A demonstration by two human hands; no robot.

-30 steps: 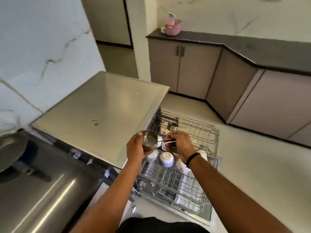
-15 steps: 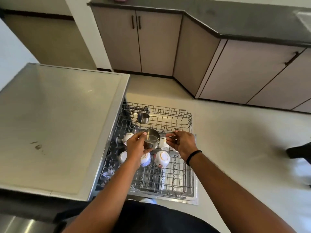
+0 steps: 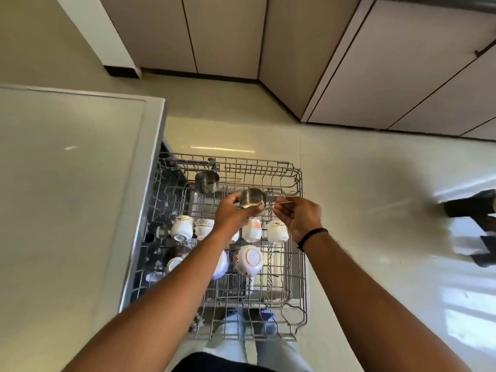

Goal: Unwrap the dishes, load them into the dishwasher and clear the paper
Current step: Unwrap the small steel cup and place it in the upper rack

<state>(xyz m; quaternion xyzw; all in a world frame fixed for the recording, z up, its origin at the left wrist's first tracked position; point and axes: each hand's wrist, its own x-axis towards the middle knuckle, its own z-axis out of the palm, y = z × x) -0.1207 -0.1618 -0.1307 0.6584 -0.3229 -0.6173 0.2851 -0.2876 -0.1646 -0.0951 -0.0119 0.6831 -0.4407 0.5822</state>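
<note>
Both hands hold one small steel pot (image 3: 252, 197) above the pulled-out dishwasher rack (image 3: 298, 264) — left hand (image 3: 233, 214) grips the bowl, right hand (image 3: 299, 217) pinches its thin handle. A second steel pot (image 3: 206, 181) sits at the rack's far end; upturned cups (image 3: 251, 229) stand in rows below the hands.

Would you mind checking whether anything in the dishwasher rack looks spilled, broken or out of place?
Nothing stands out. The cups and bowl sit upturned in the rack, a steel cup lies at the back, and both hands hold another steel cup above it.
</note>
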